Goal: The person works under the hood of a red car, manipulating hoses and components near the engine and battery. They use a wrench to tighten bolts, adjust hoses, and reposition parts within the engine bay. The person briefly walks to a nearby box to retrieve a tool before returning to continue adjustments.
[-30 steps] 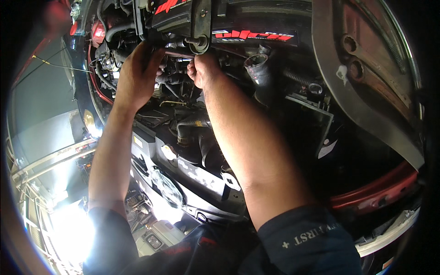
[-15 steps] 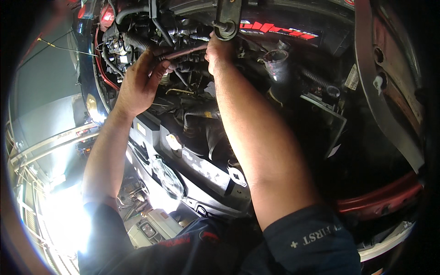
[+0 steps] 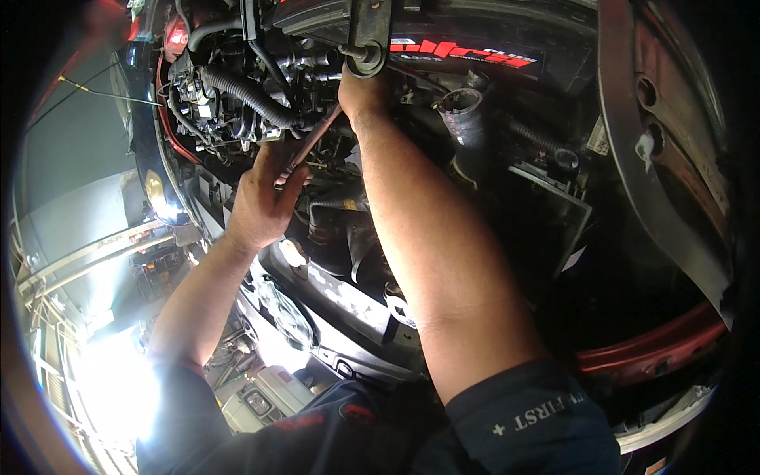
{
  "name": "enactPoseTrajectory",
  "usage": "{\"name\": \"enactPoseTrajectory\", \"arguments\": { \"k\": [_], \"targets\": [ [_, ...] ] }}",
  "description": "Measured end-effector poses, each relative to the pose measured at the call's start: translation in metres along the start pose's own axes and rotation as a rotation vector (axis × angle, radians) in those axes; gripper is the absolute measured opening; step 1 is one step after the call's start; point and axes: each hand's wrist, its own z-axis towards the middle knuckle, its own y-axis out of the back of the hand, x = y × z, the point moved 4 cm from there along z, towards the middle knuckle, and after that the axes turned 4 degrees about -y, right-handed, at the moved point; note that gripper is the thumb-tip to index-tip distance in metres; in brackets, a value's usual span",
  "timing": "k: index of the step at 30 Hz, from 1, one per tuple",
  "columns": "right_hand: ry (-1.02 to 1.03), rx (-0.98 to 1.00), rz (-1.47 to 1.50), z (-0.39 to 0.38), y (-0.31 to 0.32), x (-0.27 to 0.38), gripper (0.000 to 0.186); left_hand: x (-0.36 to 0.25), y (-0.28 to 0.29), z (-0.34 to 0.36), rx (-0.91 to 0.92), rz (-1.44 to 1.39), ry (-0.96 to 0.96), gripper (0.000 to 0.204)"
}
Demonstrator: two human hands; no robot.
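Observation:
A long reddish metal bar (image 3: 317, 133) runs diagonally through the engine bay. My left hand (image 3: 265, 198) is closed on its lower end, thumb and fingertips around it. My right hand (image 3: 360, 99) grips the upper end, its fingers partly hidden beneath a metal bracket with a round bushing (image 3: 362, 57). A ribbed black hose (image 3: 247, 96) and tangled engine parts (image 3: 206, 111) lie just above and left of my left hand. An open-topped upright pipe (image 3: 461, 115) stands right of my right wrist.
A curved metal panel (image 3: 625, 182) borders the bay on the right, above red bodywork (image 3: 641, 336). The pale front crossmember (image 3: 348, 309) spans below my arms. At left are a dark fender (image 3: 154, 174), railings (image 3: 47, 340) and a bright glare.
My left hand has moved down and right, swinging the bar's lower end toward me, so the bar now slants more steeply. My right hand stays near the bracket.

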Motion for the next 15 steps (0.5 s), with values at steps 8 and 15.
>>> {"name": "enactPoseTrajectory", "arguments": {
  "k": [8,15],
  "targets": [
    [-0.466,0.061,0.748,0.005,-0.025,-0.019,0.021,-0.010,0.029,0.039,-0.135,0.262,-0.163,0.020],
    [-0.706,0.366,1.091,-0.019,-0.009,-0.004,0.023,-0.023,0.046,0.116,-0.350,0.255,-0.274,0.025]
  ]
}}
